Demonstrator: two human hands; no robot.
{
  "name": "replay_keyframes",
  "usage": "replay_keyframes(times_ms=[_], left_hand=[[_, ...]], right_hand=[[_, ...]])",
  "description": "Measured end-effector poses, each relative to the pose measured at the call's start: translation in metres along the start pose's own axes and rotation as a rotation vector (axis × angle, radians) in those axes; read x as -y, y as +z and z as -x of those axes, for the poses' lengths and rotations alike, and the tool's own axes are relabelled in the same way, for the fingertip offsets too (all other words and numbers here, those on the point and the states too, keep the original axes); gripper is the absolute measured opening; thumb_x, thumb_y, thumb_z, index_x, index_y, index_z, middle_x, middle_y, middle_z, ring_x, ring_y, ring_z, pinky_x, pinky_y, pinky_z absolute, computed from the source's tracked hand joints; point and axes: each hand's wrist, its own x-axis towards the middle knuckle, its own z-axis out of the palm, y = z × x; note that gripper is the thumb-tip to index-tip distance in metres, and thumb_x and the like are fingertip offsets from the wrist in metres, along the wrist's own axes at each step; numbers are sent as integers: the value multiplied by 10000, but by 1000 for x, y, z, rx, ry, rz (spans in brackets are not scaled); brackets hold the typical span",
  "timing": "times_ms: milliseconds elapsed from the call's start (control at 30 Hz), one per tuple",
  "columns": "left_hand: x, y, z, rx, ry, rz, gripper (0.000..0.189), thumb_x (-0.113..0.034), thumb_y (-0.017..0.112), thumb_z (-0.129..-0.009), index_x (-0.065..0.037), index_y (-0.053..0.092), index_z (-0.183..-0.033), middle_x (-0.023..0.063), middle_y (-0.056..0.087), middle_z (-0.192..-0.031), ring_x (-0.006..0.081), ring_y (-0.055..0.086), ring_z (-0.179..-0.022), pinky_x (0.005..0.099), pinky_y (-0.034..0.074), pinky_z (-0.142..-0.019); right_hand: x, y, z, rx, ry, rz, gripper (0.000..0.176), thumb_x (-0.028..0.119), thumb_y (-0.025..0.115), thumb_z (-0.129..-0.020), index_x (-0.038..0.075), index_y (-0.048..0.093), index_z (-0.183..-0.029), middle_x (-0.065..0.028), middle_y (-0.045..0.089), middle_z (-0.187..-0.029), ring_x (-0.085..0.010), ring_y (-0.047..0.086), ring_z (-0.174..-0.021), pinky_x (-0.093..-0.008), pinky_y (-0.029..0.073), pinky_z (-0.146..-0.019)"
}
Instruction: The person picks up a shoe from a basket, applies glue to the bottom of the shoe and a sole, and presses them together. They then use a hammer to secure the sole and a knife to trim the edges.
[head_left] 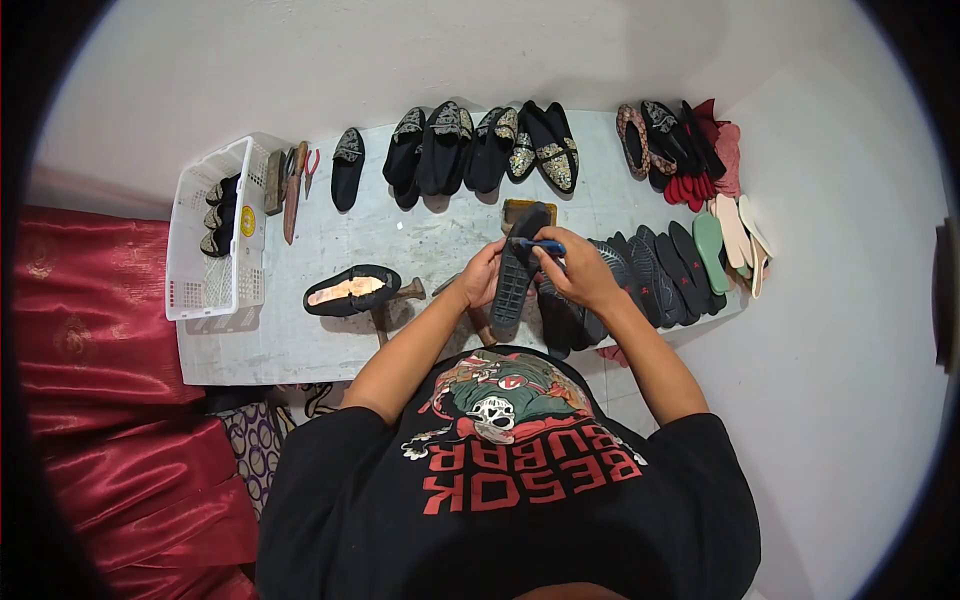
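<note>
A black rubber shoe sole is held upright over the front of the table, its ridged tread partly in view. My left hand is closed around its left edge. In my right hand is a slim blue-handled tool, gripped between the fingers against the sole's upper part; its working tip is too small to make out. Behind the sole sits a yellowish tray, partly covered. A black shoe upper with a pale insole board lies bottom up to the left, near a hammer-like tool.
Several finished black slip-on shoes line the table's back. More black soles stand in a row at right, beside green and cream soles. A white basket, pliers and a knife-like tool are at left.
</note>
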Motion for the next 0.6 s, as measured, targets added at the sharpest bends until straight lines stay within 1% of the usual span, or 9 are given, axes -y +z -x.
replay_keyframes(times_ms=[33, 100, 167, 200, 233, 333, 433, 467, 600], left_hand=[[0, -1, 2, 22, 10, 2, 662, -501, 267, -1111, -17, 537, -1474, 185, 685, -1325, 363, 688, -1200, 546, 587, -1007], [-1, -2, 8, 37, 25, 7, 666, -509, 270, -1112, -19, 533, -1480, 184, 680, -1336, 363, 681, -1214, 549, 584, -1013], [-4, 2, 12, 32, 30, -12, 667, -516, 274, -1115, -26, 513, -1501, 191, 668, -1358, 359, 671, -1236, 552, 579, -1022], [-7, 7, 15, 30, 37, -10, 667, -516, 274, -1115, -26, 513, -1501, 191, 668, -1358, 359, 671, -1236, 552, 579, -1022], [-9, 12, 17, 27, 48, -15, 672, -522, 267, -1120, -28, 501, -1511, 199, 661, -1367, 360, 664, -1247, 550, 575, -1031], [-15, 24, 22, 4, 79, 16, 678, -531, 252, -1130, -29, 484, -1523, 218, 655, -1369, 364, 658, -1258, 541, 565, -1050], [-16, 21, 26, -17, 107, -16, 691, -545, 236, -1136, -30, 481, -1525, 236, 660, -1354, 365, 663, -1251, 524, 556, -1066], [-15, 18, 27, -14, 117, -85, 701, -556, 228, -1137, -31, 482, -1525, 243, 662, -1347, 365, 667, -1245, 513, 552, -1072], [-20, 9, 29, -9, 71, -89, 707, -566, 226, -1135, -35, 485, -1523, 251, 668, -1332, 355, 684, -1217, 494, 562, -1060]], right_hand=[[1, 2, -1, 60, -16, -21, 245, 123, 688, -989, -19, 621, -1176, -219, 693, -1028, -421, 690, -932, -445, 548, -830], [-5, -1, -10, 52, 21, -55, 234, 120, 682, -995, -16, 625, -1177, -217, 698, -1031, -406, 700, -939, -437, 550, -824], [-5, -6, -23, -131, 92, 15, 236, 129, 681, -1004, -12, 625, -1186, -213, 703, -1026, -382, 716, -922, -421, 554, -798], [5, -10, -30, -126, 265, -90, 241, 141, 682, -1011, -15, 628, -1187, -207, 707, -1014, -365, 726, -907, -406, 556, -776], [5, -8, -31, -120, 263, -91, 241, 141, 682, -1011, -15, 628, -1187, -207, 707, -1014, -365, 726, -907, -406, 556, -776], [15, -2, -31, -46, 16, -70, 226, 143, 683, -1012, -10, 638, -1173, -200, 710, -995, -347, 733, -896, -397, 565, -764], [15, 0, -34, -12, -75, -12, 234, 149, 684, -1012, -7, 633, -1178, -202, 708, -985, -340, 730, -874, -392, 565, -748], [15, -5, -37, -12, 23, -89, 241, 155, 681, -1014, -6, 629, -1185, -200, 706, -966, -342, 726, -850, -395, 560, -728], [-2, -7, -53, -154, 83, 32, 237, 155, 679, -1018, -2, 625, -1188, -196, 706, -951, -353, 711, -806, -412, 551, -697]])
